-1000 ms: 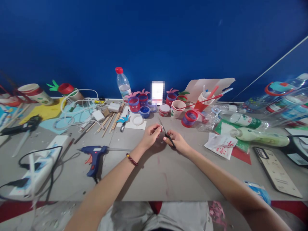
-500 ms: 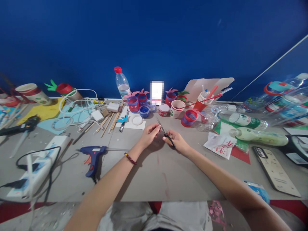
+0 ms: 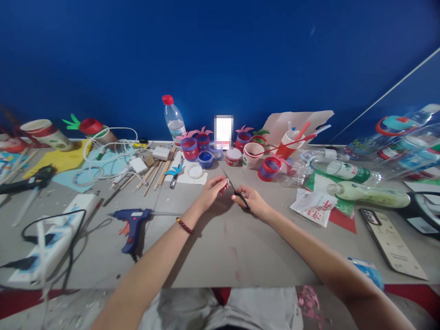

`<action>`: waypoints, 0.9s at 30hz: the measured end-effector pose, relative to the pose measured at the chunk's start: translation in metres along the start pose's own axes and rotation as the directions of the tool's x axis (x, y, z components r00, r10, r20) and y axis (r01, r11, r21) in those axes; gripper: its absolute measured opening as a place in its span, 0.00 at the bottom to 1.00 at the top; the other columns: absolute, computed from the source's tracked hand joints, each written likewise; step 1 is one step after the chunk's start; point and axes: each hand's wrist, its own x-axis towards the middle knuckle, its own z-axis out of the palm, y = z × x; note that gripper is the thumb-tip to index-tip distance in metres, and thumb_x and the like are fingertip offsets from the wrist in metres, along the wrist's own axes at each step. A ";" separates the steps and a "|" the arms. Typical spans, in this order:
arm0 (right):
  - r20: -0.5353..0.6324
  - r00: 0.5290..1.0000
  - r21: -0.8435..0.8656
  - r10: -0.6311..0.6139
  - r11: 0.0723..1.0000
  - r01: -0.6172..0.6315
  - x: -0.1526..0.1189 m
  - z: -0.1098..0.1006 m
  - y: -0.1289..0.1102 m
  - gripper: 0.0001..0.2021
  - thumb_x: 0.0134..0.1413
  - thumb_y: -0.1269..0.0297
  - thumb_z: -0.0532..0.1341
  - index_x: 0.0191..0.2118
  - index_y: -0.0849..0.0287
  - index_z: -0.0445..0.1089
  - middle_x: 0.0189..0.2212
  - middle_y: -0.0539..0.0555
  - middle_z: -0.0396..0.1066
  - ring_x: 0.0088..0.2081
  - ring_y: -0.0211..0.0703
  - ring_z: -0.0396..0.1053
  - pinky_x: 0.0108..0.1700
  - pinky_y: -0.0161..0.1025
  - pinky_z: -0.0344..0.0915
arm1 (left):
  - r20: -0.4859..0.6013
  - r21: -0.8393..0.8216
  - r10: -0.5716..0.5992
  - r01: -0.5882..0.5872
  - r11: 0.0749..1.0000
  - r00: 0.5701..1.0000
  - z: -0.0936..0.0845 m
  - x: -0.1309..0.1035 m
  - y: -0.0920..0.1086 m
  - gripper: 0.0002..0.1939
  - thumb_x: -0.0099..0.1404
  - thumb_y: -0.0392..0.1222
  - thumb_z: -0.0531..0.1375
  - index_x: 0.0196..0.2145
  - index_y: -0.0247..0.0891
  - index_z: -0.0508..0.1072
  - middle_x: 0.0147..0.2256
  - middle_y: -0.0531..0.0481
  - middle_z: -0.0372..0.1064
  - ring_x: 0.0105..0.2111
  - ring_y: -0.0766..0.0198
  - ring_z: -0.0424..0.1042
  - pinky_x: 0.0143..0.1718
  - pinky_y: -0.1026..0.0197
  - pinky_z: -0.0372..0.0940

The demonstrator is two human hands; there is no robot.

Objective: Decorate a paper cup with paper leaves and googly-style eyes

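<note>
Since this looks like a snipping step, the next move calls for a steady pinch and careful aim; the left hand's (image 3: 213, 191) fingers pinch a tiny piece, unidentifiable, at ten o'clock from the right hand (image 3: 250, 200), whose fingers grip black-handled scissors (image 3: 244, 200) pointing toward eleven.

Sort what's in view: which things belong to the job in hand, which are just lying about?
In use, apparently:
black-handled metal scissors, in the grip of the right hand
tiny pale piece, seemingly pinched in the left hand; details unclear

Apparently lying about:
blue plastic glue gun
white plastic power strip
flat rectangular beige phone
</note>
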 end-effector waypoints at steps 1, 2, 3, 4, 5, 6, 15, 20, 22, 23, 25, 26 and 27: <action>0.000 1.000 -0.002 -0.006 1.000 0.006 0.001 0.000 0.001 0.23 0.42 0.50 0.69 0.29 0.55 0.55 0.12 0.38 0.51 0.13 0.27 0.43 0.15 0.29 0.38 | -0.015 -0.048 -0.031 0.030 0.998 0.999 0.002 0.000 0.000 0.17 0.57 0.52 0.60 0.21 0.36 0.67 0.20 0.54 0.60 0.22 0.69 0.60 0.24 0.65 0.58; -0.003 1.000 -0.003 -0.011 1.000 0.011 0.001 -0.001 0.002 0.23 0.42 0.50 0.69 0.29 0.55 0.55 0.12 0.38 0.52 0.13 0.28 0.43 0.15 0.29 0.38 | -0.027 -0.101 -0.067 0.064 0.993 0.997 0.003 0.000 -0.001 0.17 0.56 0.53 0.61 0.22 0.36 0.68 0.21 0.54 0.60 0.22 0.69 0.60 0.23 0.65 0.58; -0.007 1.000 -0.004 -0.012 1.000 0.012 0.001 -0.001 0.003 0.23 0.42 0.50 0.69 0.29 0.55 0.55 0.12 0.39 0.52 0.13 0.28 0.43 0.15 0.29 0.38 | -0.035 -0.147 -0.101 0.095 0.985 0.994 0.005 0.000 -0.002 0.17 0.55 0.54 0.62 0.23 0.36 0.68 0.21 0.54 0.61 0.21 0.70 0.60 0.22 0.66 0.58; -0.011 1.000 -0.003 -0.010 1.000 0.010 0.002 -0.001 0.003 0.23 0.42 0.50 0.69 0.29 0.55 0.54 0.12 0.39 0.52 0.13 0.28 0.43 0.15 0.29 0.39 | -0.039 -0.182 -0.128 0.119 0.976 0.991 0.006 0.000 -0.003 0.17 0.54 0.55 0.62 0.24 0.36 0.69 0.21 0.54 0.61 0.21 0.70 0.60 0.21 0.66 0.58; -0.015 1.000 -0.001 -0.006 1.000 0.006 0.002 0.000 0.003 0.23 0.42 0.50 0.69 0.29 0.55 0.54 0.12 0.39 0.52 0.13 0.28 0.43 0.15 0.29 0.39 | -0.040 -0.200 -0.144 0.133 0.971 0.989 0.008 0.000 -0.005 0.18 0.54 0.55 0.63 0.24 0.36 0.69 0.21 0.54 0.61 0.20 0.70 0.60 0.21 0.66 0.57; -0.020 1.000 0.000 -0.002 1.000 0.002 0.002 0.000 0.003 0.23 0.42 0.49 0.69 0.29 0.55 0.54 0.12 0.39 0.52 0.13 0.27 0.43 0.15 0.29 0.39 | -0.041 -0.203 -0.149 0.138 0.970 0.988 0.009 0.000 -0.006 0.18 0.54 0.55 0.63 0.24 0.36 0.69 0.20 0.55 0.61 0.20 0.71 0.60 0.21 0.66 0.57; -0.034 0.999 -0.014 0.009 1.000 -0.010 -0.001 0.003 -0.002 0.24 0.40 0.50 0.70 0.28 0.55 0.53 0.12 0.38 0.51 0.13 0.27 0.44 0.14 0.29 0.39 | -0.033 -0.090 -0.060 0.056 0.994 0.998 0.009 -0.003 -0.006 0.17 0.59 0.52 0.60 0.21 0.36 0.67 0.20 0.54 0.60 0.22 0.70 0.60 0.25 0.65 0.57; -0.030 0.999 -0.059 -0.015 0.998 0.014 -0.003 0.003 -0.001 0.24 0.42 0.49 0.69 0.29 0.55 0.54 0.12 0.38 0.50 0.13 0.28 0.44 0.15 0.29 0.39 | 0.007 0.011 0.004 -0.004 1.000 1.000 0.007 -0.003 0.004 0.19 0.60 0.51 0.59 0.17 0.37 0.64 0.19 0.54 0.57 0.22 0.68 0.58 0.26 0.63 0.57; -0.026 0.999 -0.067 -0.019 0.998 0.017 -0.004 0.003 -0.002 0.24 0.41 0.48 0.69 0.29 0.55 0.53 0.12 0.38 0.50 0.14 0.28 0.44 0.15 0.29 0.39 | 0.016 0.021 0.005 -0.005 1.000 1.000 0.006 -0.004 0.006 0.19 0.60 0.51 0.59 0.17 0.38 0.64 0.19 0.54 0.56 0.22 0.68 0.58 0.26 0.63 0.57; -0.024 1.000 -0.066 -0.016 0.998 0.014 -0.004 0.004 -0.003 0.24 0.41 0.48 0.69 0.29 0.55 0.53 0.12 0.38 0.50 0.14 0.28 0.43 0.15 0.29 0.39 | 0.020 0.023 0.003 -0.003 1.000 1.000 0.006 -0.004 0.006 0.19 0.60 0.51 0.59 0.17 0.38 0.63 0.19 0.54 0.57 0.22 0.68 0.58 0.26 0.63 0.57; -0.018 1.000 -0.054 -0.003 0.999 0.002 -0.005 0.004 -0.005 0.25 0.40 0.47 0.69 0.29 0.55 0.53 0.12 0.38 0.50 0.14 0.28 0.43 0.15 0.29 0.38 | 0.035 0.029 -0.004 0.003 1.000 0.999 0.004 -0.003 0.006 0.18 0.59 0.51 0.58 0.18 0.38 0.64 0.19 0.54 0.57 0.22 0.68 0.58 0.27 0.63 0.57; -0.014 1.000 -0.049 0.004 0.999 -0.004 -0.005 0.004 -0.006 0.25 0.40 0.47 0.69 0.29 0.55 0.53 0.12 0.38 0.50 0.13 0.28 0.43 0.15 0.29 0.38 | 0.043 0.032 -0.008 0.006 0.999 0.999 0.003 -0.003 0.005 0.18 0.59 0.50 0.59 0.18 0.38 0.64 0.19 0.54 0.57 0.22 0.68 0.58 0.27 0.63 0.57; -0.011 1.000 -0.044 0.009 0.999 -0.009 -0.004 0.004 -0.006 0.25 0.40 0.47 0.69 0.29 0.55 0.53 0.12 0.38 0.50 0.13 0.28 0.43 0.15 0.29 0.38 | 0.053 0.034 -0.013 0.012 0.999 0.999 0.002 -0.002 0.005 0.17 0.59 0.50 0.59 0.18 0.38 0.64 0.19 0.54 0.57 0.22 0.68 0.59 0.27 0.63 0.57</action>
